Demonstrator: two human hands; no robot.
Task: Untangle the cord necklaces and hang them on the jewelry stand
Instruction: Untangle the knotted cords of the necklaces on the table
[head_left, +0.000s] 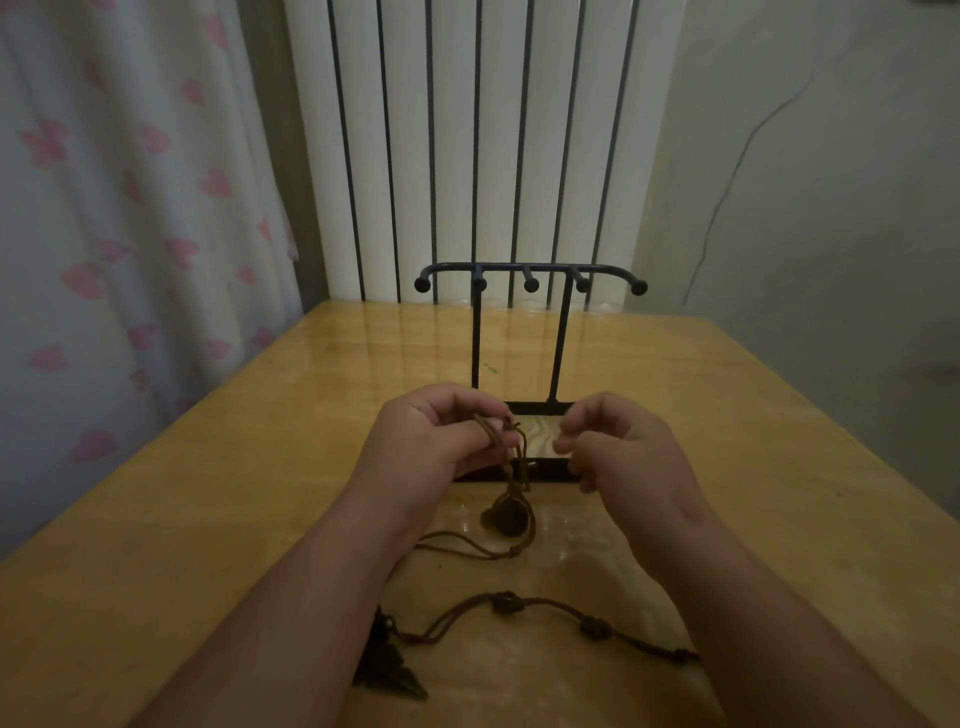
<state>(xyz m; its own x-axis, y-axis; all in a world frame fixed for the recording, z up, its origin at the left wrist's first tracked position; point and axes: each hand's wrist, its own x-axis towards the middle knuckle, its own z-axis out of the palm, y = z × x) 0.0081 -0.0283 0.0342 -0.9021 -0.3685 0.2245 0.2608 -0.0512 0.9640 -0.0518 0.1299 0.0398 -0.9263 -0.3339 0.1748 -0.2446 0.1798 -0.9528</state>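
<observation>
Thumb and fingertips of the left hand (441, 436) pinch a thin brown cord necklace (521, 457) just in front of the base of a black metal jewelry stand (558, 343). The stand has two uprights and a crossbar of five ball-tipped hooks, all bare. From that grip the cord drops to a dark round pendant (506, 512) hanging just above a glossy yellow wooden table (208, 493), and a slack loop of it trails on the tabletop beside the left wrist. The right hand (618, 447) hovers level with the left, just apart from the cord, its fingers loosely curled with nothing visible between them. Nearer the person, a second dark knotted cord necklace (545, 605) lies on the table between the forearms. Its dark pointed pendant (389, 673) is partly hidden under the left forearm. Behind the table stand a white ribbed radiator (467, 130) and a pale curtain with pink prints (104, 208).
</observation>
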